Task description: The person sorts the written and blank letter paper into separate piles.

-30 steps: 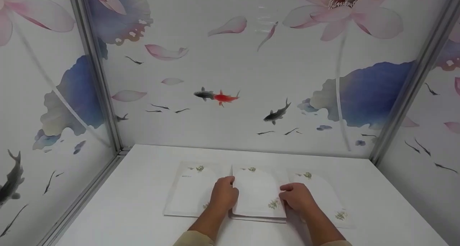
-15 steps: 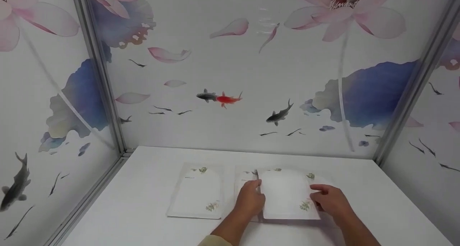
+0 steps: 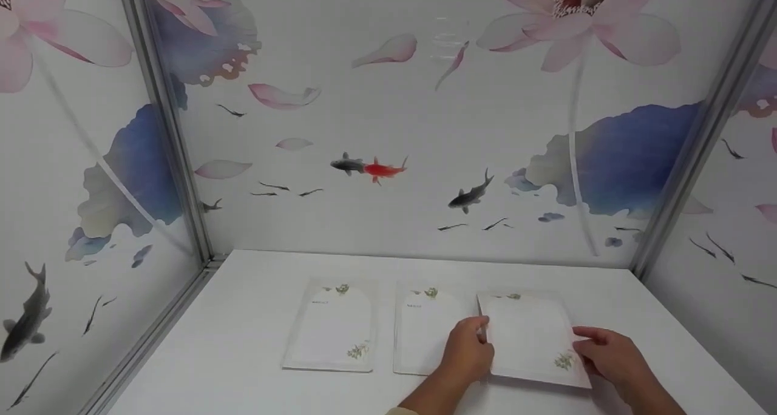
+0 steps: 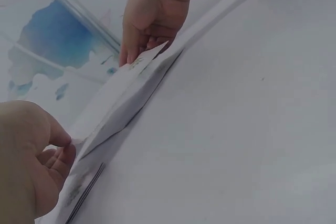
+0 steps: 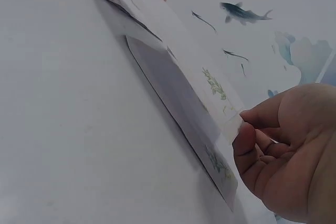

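My left hand (image 3: 467, 353) pinches the left edge of white letter paper (image 3: 528, 339) printed with pale green leaf sprigs. On its right edge, the thumb and fingers of my right hand (image 3: 613, 357) pinch too. Whether this is one sheet or several I cannot tell. The paper hangs slightly tilted over more printed paper (image 5: 181, 93) lying on the table, as the right wrist view shows. Just left of my left hand lies a middle stack of the same paper (image 3: 419, 336), partly covered by that hand.
A left stack of letter paper (image 3: 331, 333) lies apart from the middle one on the white table (image 3: 243, 318). Panels painted with lotus and fish, such as the back wall (image 3: 376, 221), enclose the table behind and at both sides. Metal posts (image 3: 176, 136) stand at the corners.
Both hands have carried the letter paper rightward, from over the middle stack to over the right-hand paper. The middle stack has come into view. Both hands still pinch the edges.
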`<state>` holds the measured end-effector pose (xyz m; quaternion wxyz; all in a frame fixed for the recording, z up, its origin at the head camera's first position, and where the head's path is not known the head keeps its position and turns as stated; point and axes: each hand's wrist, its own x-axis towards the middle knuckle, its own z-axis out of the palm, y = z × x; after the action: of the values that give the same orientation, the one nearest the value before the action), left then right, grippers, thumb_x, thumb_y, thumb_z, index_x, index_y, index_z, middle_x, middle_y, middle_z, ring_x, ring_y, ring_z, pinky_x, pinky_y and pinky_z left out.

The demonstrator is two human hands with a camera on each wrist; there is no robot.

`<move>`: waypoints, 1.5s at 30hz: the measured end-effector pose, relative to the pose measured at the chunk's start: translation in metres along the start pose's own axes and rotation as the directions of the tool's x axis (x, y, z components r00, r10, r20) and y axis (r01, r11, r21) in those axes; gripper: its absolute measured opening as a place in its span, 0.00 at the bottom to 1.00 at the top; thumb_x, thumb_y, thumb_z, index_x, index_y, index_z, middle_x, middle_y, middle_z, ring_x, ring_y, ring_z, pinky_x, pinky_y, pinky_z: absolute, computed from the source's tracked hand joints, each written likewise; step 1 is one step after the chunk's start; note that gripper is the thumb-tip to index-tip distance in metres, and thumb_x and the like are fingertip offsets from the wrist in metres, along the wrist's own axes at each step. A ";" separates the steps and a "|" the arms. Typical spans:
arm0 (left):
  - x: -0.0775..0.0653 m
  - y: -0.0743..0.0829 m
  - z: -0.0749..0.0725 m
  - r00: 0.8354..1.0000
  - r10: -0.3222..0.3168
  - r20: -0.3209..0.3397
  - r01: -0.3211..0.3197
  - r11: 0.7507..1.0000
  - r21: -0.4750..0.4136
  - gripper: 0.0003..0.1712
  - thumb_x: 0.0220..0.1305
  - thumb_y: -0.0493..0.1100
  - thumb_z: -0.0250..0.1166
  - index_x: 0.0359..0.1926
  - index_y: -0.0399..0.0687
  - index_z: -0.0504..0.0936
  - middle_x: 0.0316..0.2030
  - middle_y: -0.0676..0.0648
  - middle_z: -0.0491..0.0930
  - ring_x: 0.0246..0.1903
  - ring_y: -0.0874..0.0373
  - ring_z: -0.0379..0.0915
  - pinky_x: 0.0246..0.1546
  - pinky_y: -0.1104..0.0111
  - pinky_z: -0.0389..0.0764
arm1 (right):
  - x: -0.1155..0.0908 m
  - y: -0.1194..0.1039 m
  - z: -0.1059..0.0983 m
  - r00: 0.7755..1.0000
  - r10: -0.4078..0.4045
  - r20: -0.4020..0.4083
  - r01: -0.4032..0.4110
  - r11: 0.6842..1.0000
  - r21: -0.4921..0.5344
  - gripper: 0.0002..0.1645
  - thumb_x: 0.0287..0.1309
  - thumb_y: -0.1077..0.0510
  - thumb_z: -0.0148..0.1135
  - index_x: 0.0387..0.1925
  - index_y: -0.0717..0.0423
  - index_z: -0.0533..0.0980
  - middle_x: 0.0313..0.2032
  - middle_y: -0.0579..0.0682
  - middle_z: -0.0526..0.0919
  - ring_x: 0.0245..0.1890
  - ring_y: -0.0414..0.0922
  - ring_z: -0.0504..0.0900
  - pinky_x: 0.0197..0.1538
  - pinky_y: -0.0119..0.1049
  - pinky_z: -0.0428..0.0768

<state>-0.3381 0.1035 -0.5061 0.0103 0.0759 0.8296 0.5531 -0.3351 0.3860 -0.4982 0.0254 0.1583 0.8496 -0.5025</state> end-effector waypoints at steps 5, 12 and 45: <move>-0.002 0.004 0.011 0.997 -0.040 0.061 0.043 0.998 -0.046 0.32 0.63 0.27 0.65 0.66 0.55 0.82 0.49 0.50 0.85 0.52 0.58 0.82 0.62 0.56 0.84 | 0.006 0.011 -0.011 0.999 0.033 -0.022 -0.034 0.999 -0.006 0.34 0.71 0.56 0.65 0.72 0.68 0.71 0.44 0.55 0.88 0.37 0.45 0.82 0.38 0.36 0.85; -0.002 0.002 0.015 0.988 -0.060 0.140 0.076 0.991 -0.112 0.34 0.60 0.27 0.67 0.65 0.55 0.83 0.57 0.49 0.86 0.60 0.54 0.82 0.66 0.56 0.83 | 0.007 0.019 -0.018 0.995 0.077 -0.058 -0.079 0.996 -0.033 0.32 0.70 0.55 0.67 0.68 0.70 0.75 0.41 0.55 0.89 0.34 0.45 0.83 0.37 0.37 0.85; -0.001 -0.006 -0.009 0.975 0.013 0.221 0.013 0.994 -0.113 0.36 0.64 0.38 0.73 0.72 0.59 0.77 0.74 0.48 0.77 0.75 0.49 0.74 0.76 0.53 0.75 | 0.001 -0.004 0.006 0.995 -0.080 -0.062 0.073 0.992 -0.104 0.35 0.74 0.43 0.64 0.70 0.61 0.75 0.58 0.62 0.86 0.48 0.48 0.84 0.42 0.34 0.83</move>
<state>-0.3384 0.0931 -0.5083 0.1070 0.1364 0.7904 0.5875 -0.3373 0.3798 -0.4980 -0.0139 0.1406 0.8798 -0.4539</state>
